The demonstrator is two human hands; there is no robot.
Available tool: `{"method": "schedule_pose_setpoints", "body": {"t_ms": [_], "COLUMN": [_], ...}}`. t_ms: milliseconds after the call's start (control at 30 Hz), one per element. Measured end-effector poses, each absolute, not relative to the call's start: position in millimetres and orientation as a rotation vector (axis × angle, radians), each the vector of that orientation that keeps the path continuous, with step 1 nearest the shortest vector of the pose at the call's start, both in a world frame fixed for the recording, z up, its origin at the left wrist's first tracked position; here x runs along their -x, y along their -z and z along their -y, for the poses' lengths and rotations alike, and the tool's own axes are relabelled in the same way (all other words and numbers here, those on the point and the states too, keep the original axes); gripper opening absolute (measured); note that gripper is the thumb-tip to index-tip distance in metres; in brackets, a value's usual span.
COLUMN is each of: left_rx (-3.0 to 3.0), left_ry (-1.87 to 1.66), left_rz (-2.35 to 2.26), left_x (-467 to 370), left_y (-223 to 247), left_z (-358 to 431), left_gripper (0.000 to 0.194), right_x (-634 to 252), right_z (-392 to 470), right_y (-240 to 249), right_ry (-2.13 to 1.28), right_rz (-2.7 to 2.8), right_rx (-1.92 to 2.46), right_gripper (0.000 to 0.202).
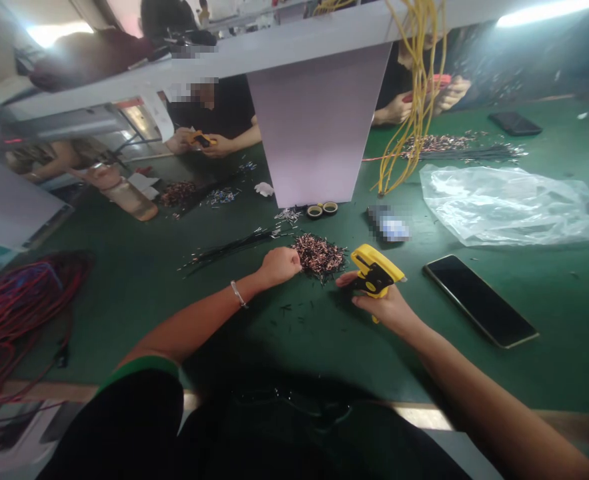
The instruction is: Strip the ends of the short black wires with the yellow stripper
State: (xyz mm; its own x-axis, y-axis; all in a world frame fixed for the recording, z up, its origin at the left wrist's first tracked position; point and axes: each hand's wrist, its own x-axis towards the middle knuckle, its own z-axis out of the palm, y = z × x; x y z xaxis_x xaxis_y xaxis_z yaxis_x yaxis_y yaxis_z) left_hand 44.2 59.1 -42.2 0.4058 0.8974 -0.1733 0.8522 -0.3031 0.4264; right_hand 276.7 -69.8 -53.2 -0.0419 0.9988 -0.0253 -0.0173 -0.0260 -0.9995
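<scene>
My right hand (391, 310) is wrapped round a yellow wire stripper (374, 267) with black parts, held above the green table. Closed at the fingertips, my left hand (280, 265) rests by the left edge of a pile of small copper-coloured and black pieces (320, 257). Whatever is between its fingers, if anything, is too small to make out. Behind the left hand lies a thin bundle of black wires (234, 245) with pale ends. Several short black bits (294, 310) are scattered in front of the pile.
Two tape rolls (322, 210) stand by the white upright panel (314, 133). To the right lie a phone (479, 300) and a clear plastic bag (509, 207). Yellow wires (409, 100) hang from the shelf. Red cables (19, 313) are coiled at left. Co-workers' hands (219, 143) hold tools across the table.
</scene>
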Motion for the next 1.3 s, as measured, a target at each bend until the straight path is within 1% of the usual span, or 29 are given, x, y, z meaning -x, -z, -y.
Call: {"method": "schedule_pose_setpoints", "body": {"t_ms": [167, 300, 433, 767, 867, 967, 1100, 1233, 1300], "left_rx": [-2.082, -1.890, -1.739, -1.640, -1.746, -2.043, -2.246, -2.356, -2.372], "left_ry": [-0.206, -0.251, -0.313, -0.417, -0.399, -0.320, -0.276, -0.219, -0.177], "left_rz": [-1.429, -1.361, -1.310, -1.225, -1.197, -1.285, -1.371, -1.379, -1.386], "left_x": [-42, -35, -30, -29, -27, -25, -23, -27, -30], "left_y": [39, 35, 32, 18, 16, 20, 28, 37, 41], "left_z": [-65, -69, -73, -81, -85, -90, -93, -89, -88], "left_gripper": [0.008, 0.011, 0.006, 0.006, 0.013, 0.023, 0.022, 0.029, 0.024], "right_x": [-277, -278, -279, -280, -279, -279, -280, -281, -282], "right_z": [70, 69, 69, 68, 69, 69, 69, 69, 69], "right_y": [53, 54, 57, 51, 49, 48, 49, 52, 53], "right_ry": [-1.270, -1.277, -1.259, -1.240, -1.245, -1.260, -1.263, -1.257, -1.260], "right_rz": [1.217, 1.218, 1.221, 1.261, 1.251, 1.235, 1.241, 1.253, 1.263], "right_rx": [1.181, 1.181, 1.194, 1.200, 1.203, 1.208, 1.205, 1.202, 1.205], "right_gripper": [0.033, 0.033, 0.031, 0.027, 0.027, 0.026, 0.025, 0.027, 0.028]}}
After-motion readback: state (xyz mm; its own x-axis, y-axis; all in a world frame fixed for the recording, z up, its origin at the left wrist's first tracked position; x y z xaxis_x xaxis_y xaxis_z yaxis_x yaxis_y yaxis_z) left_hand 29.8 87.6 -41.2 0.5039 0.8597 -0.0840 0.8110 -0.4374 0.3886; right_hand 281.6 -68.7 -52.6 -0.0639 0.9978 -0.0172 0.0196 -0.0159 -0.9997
